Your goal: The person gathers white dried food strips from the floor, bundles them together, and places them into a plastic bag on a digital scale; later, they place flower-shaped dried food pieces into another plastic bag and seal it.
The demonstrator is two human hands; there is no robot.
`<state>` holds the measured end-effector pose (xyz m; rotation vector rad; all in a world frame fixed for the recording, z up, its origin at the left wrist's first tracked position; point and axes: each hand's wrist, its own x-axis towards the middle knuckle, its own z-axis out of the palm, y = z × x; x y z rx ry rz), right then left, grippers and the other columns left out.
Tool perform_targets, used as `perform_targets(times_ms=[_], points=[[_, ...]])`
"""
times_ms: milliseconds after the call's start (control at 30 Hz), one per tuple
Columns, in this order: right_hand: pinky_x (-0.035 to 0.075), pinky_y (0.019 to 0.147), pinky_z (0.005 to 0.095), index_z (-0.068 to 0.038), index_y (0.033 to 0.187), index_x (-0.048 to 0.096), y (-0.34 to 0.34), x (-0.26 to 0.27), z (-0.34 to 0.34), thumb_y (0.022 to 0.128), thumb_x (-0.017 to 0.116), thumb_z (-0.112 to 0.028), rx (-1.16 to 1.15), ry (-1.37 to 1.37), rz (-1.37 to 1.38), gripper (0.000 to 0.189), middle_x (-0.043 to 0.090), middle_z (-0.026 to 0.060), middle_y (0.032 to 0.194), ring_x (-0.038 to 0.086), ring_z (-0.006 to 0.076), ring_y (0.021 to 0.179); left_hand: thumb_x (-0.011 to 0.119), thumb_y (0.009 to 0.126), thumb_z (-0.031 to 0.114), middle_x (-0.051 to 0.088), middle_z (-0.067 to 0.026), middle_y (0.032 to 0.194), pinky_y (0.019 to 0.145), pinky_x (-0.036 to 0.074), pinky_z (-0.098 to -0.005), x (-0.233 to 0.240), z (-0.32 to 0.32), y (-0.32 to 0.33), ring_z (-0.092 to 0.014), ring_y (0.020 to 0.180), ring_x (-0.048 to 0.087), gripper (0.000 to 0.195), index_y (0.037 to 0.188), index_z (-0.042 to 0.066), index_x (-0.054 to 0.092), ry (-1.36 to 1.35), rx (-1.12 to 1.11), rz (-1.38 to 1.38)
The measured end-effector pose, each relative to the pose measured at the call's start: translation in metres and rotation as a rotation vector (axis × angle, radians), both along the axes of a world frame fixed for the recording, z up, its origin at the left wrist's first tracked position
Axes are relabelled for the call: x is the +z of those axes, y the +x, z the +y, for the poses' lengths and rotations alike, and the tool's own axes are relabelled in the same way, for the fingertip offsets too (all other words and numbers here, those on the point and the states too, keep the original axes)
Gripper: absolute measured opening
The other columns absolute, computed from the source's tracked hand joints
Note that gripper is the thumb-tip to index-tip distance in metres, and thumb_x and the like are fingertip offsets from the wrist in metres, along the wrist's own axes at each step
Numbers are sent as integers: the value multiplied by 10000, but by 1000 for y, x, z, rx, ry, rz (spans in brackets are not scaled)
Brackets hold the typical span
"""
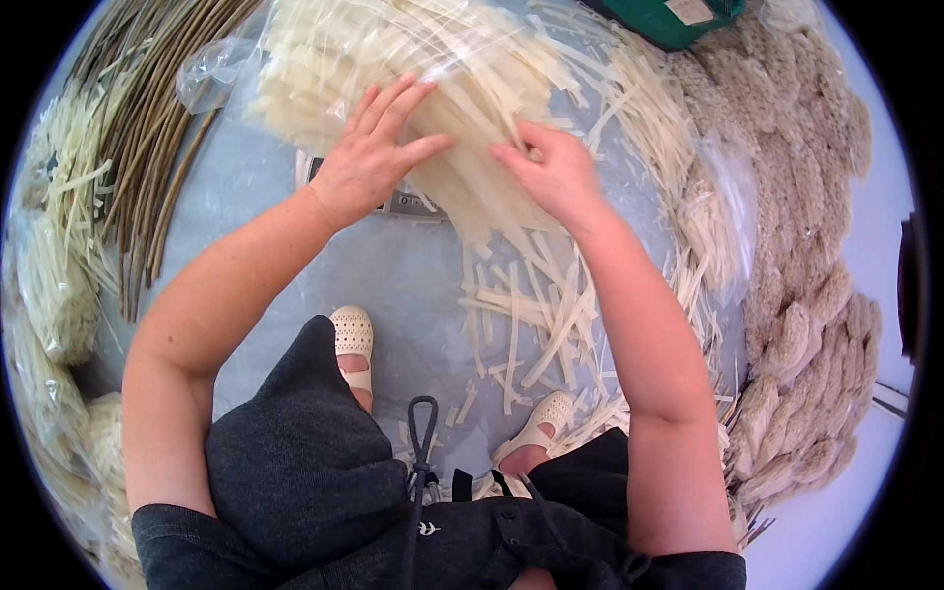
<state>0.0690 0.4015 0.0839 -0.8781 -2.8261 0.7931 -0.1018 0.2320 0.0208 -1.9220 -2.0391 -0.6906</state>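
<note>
A large heap of pale, flat dried strips (324, 96) lies before me, partly covered by a clear plastic bag (214, 70). My left hand (376, 151) rests palm down against the heap's near side, thumb and fingers apart. On the right, my right hand (553, 166) pinches thin pale material at the heap's edge, apparently strips; the exact piece between the fingertips is partly hidden. Under the near edge of the heap, a grey device with buttons (420, 206), seemingly a scale, is mostly covered.
Loose strips (546, 317) litter the grey floor (295, 287). Long brown sticks (158, 169) lie at left beside bagged strips (59, 287). Twisted beige bundles (796, 221) are piled at right, a green container (671, 18) at top right. My shoes (352, 332) stand below.
</note>
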Motion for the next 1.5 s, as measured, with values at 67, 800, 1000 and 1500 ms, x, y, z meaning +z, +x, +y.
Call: perform_targets(times_ms=[67, 800, 1000, 1500], points=[[440, 644, 429, -30, 788, 552, 25, 3, 8, 878, 623, -326, -49, 21, -25, 317, 588, 166, 748, 563, 357, 716, 657, 739, 37, 326, -122, 1490, 1128, 282, -502, -1, -1, -1, -355, 1386, 296, 432, 1122, 237, 642, 4, 13, -10], [490, 828, 388, -41, 1101, 640, 159, -54, -38, 875, 664, -252, -427, -10, 341, 310, 663, 147, 974, 642, 281, 913, 617, 726, 14, 334, -32, 1526, 1154, 227, -488, 13, -10, 18, -289, 1425, 273, 514, 1180, 253, 631, -45, -94, 91], [486, 690, 346, -42, 932, 632, 30, -27, -30, 830, 702, -216, -78, 142, 280, 213, 651, 109, 843, 621, 268, 726, 607, 709, 25, 304, -15, 1544, 1158, 195, -506, 9, -4, 19, -283, 1436, 256, 493, 1121, 291, 661, -55, -104, 19], [407, 556, 217, -13, 793, 623, 188, -66, -24, 852, 708, -113, -416, -290, 157, 144, 560, -36, 640, 483, 42, 607, 612, 733, 70, 304, -20, 1542, 1151, 200, -540, 7, 1, 6, -297, 1446, 225, 364, 1036, 261, 673, -76, -41, 71]])
